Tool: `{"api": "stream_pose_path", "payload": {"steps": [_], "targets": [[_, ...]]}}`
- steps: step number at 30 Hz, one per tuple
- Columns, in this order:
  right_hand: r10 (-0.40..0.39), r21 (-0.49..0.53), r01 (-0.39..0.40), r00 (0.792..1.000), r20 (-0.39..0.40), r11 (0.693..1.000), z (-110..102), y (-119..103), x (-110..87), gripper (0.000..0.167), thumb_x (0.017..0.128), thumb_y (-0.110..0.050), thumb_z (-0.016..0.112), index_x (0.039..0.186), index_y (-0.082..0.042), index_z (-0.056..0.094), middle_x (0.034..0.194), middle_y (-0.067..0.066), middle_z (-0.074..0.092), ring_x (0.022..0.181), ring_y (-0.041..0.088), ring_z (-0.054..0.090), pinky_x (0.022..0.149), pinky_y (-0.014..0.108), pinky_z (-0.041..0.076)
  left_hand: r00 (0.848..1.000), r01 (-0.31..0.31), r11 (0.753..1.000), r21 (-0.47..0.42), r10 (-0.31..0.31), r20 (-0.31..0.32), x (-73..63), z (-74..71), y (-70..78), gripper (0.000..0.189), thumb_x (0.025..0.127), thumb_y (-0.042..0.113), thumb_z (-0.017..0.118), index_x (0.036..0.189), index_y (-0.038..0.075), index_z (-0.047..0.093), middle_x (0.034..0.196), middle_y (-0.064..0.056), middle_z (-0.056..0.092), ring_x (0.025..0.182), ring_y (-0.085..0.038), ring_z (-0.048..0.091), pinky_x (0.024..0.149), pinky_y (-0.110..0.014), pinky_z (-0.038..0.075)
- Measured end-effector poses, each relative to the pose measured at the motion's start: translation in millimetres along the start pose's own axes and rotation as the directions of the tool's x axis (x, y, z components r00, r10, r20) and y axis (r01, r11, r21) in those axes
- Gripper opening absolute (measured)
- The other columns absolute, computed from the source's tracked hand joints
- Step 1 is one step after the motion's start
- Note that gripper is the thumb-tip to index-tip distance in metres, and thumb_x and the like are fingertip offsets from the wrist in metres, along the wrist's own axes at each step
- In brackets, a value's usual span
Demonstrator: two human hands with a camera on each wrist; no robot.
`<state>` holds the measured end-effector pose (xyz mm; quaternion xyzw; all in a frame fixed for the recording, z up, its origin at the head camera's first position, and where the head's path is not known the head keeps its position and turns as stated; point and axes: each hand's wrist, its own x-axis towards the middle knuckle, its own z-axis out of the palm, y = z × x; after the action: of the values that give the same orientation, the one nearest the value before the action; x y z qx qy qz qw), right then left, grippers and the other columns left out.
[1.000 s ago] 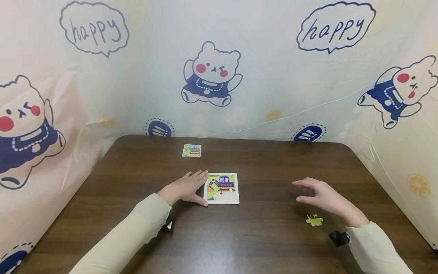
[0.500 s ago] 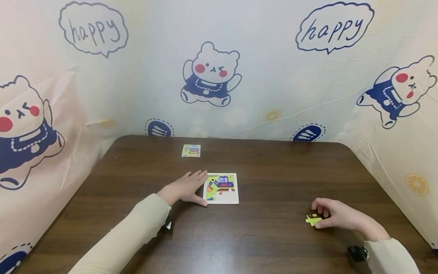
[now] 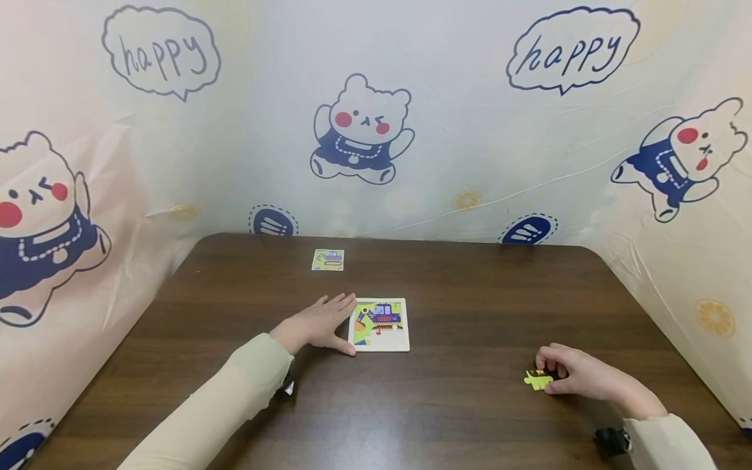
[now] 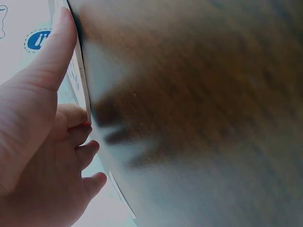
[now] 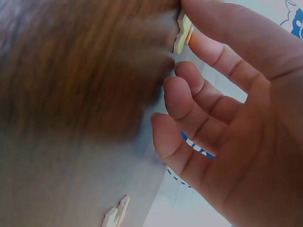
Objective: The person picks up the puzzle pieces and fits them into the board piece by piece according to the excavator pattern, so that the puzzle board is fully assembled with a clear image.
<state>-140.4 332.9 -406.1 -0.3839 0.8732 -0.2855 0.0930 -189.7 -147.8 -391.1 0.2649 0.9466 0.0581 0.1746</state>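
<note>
My right hand (image 3: 578, 373) has its thumb and forefinger at the right side of a yellow-green jigsaw piece (image 3: 536, 380), which lies on the table at the right. In the right wrist view this jigsaw piece (image 5: 181, 34) sits pinched between the two digits, the other fingers curled beside it. At mid-table, my left hand (image 3: 317, 326) rests spread along the left edge of a white-framed jigsaw board (image 3: 407, 329) with an excavator picture. The board's lower right shows bare white. From the left wrist, the thumb (image 4: 59, 42) touches the board's edge (image 4: 81, 71).
A small card (image 3: 328, 260) with a similar excavator lies behind the board, near the far edge of the brown table (image 3: 452, 405). Low in the right wrist view appears another pale-edged flat item (image 5: 116, 213), partly cut off. A cartoon-printed curtain (image 3: 446, 143) surrounds the table.
The right hand has come down and toward me, and its fingers have closed on the jigsaw piece. My left hand and the board have kept their places.
</note>
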Motion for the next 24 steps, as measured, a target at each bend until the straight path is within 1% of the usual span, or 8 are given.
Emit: {"api": "stream_pose_path", "payload": {"steps": [6,10,13,19,21,24], "targets": [[0.012,0.011,-0.012,1.0,0.007,1.0,1,-4,4.2,0.028,0.075,-0.01,0.075,0.086,-0.013,0.049,0.076,-0.006,0.045,0.063,0.005,0.044,0.05,0.022,0.039,1.0,-0.002,1.0,0.0,0.002,-0.001,0.2,0.9,-1.2,0.101,0.075,0.059,0.064,0.145,0.001,0.022,0.151,-0.013,0.016,0.137,-0.03,0.011,0.108,-0.05,0.009],[0.081,0.054,-0.083,0.996,0.044,0.995,0,-8,10.7,0.024,0.079,-0.014,0.073,0.087,-0.012,0.05,0.074,-0.007,0.048,0.063,0.004,0.046,0.051,0.022,0.041,1.0,-0.005,1.0,0.001,0.005,-0.003,0.4,1.0,-1.3,0.101,0.075,0.059,0.064,0.145,0.001,0.022,0.151,-0.012,0.016,0.137,-0.03,0.011,0.108,-0.05,0.009],[0.121,0.055,-0.124,0.991,0.052,0.991,-1,-12,18.0,0.023,0.08,-0.017,0.072,0.088,-0.012,0.051,0.073,-0.008,0.049,0.064,0.004,0.047,0.052,0.023,0.042,1.0,-0.008,1.0,0.0,0.008,-0.007,0.5,1.1,-1.4,0.101,0.074,0.059,0.064,0.145,0.0,0.022,0.151,-0.013,0.017,0.137,-0.03,0.012,0.107,-0.05,0.009],[0.143,0.031,-0.144,0.989,0.034,0.989,-1,-23,40.5,0.024,0.079,-0.017,0.073,0.087,-0.011,0.052,0.071,-0.006,0.05,0.063,0.005,0.048,0.054,0.023,0.043,1.0,-0.002,1.0,-0.008,0.002,-0.007,-0.1,0.2,-0.7,0.1,0.074,0.058,0.065,0.145,0.0,0.023,0.151,-0.013,0.017,0.137,-0.029,0.011,0.108,-0.05,0.009],[0.16,0.029,-0.161,0.986,0.046,0.986,-1,-27,50.3,0.024,0.079,-0.018,0.073,0.087,-0.011,0.052,0.072,-0.005,0.05,0.064,0.006,0.048,0.054,0.023,0.043,1.0,0.0,1.0,-0.009,0.0,-0.006,-0.3,-0.1,-0.4,0.1,0.074,0.058,0.065,0.145,0.0,0.023,0.151,-0.013,0.017,0.137,-0.029,0.011,0.108,-0.05,0.009],[0.16,0.011,-0.161,0.986,0.051,0.987,2,-33,66.0,0.023,0.078,-0.017,0.074,0.087,-0.011,0.053,0.072,-0.004,0.051,0.064,0.007,0.049,0.055,0.023,0.044,1.0,0.0,1.0,-0.01,0.0,-0.005,-0.6,-0.2,-0.2,0.1,0.074,0.058,0.065,0.144,0.0,0.023,0.151,-0.013,0.017,0.137,-0.029,0.012,0.108,-0.05,0.009]]}}
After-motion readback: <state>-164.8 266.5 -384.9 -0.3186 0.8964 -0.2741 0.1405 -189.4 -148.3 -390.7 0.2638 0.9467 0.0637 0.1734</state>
